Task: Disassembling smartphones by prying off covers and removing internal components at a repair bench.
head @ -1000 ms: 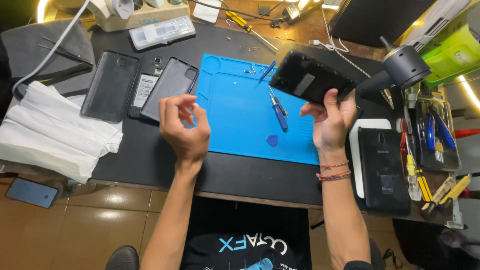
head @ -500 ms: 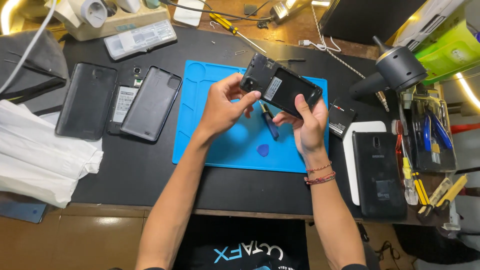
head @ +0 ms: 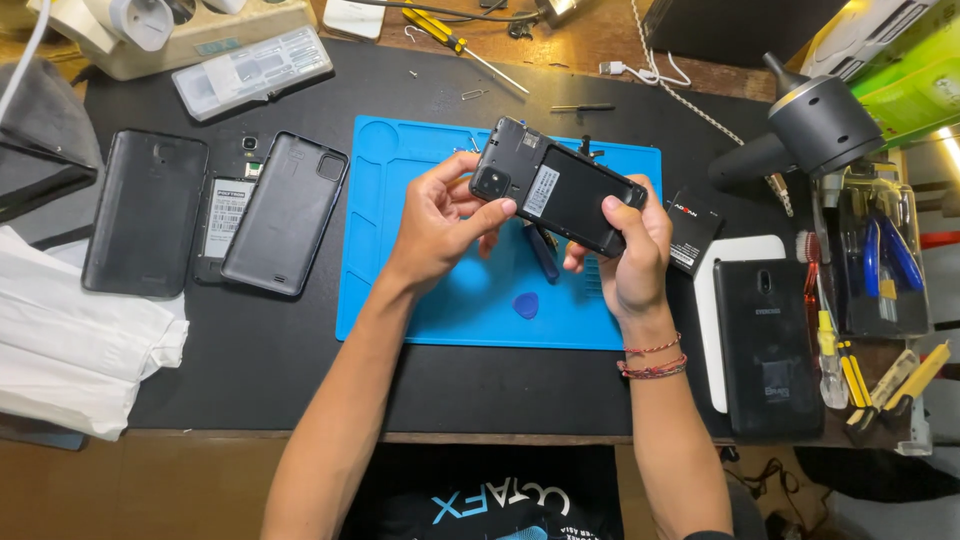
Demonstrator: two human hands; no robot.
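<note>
The left hand (head: 440, 225) pinches the camera end of a black smartphone with its back cover off (head: 558, 197), thumb over the lens corner and fingers curled beneath. The right hand (head: 628, 255) clamps the opposite end, thumb pressed on the dark inner face, red thread bracelets (head: 655, 360) around the wrist. The phone is held tilted in the air between both hands, above a blue rectangular silicone work mat (head: 420, 290) that lies on the black-topped bench (head: 300, 370).

Under the hands on the mat lie a blue-handled tool (head: 545, 255), partly hidden, and a small blue triangular pick (head: 526, 304). Just beside the right hand, off the mat's edge, sits a small black phone battery (head: 693, 230). Farther right a black tablet (head: 768, 345) rests on a white slab, next to a clear tray of pliers and screwdrivers (head: 880, 260) and a dark grey hot-air blower (head: 815, 130). Left of the mat lie two black plastic phone back covers (head: 145, 210) with another opened phone (head: 228, 215) between them, and white cloth (head: 70, 350) at the bench's edge.
</note>
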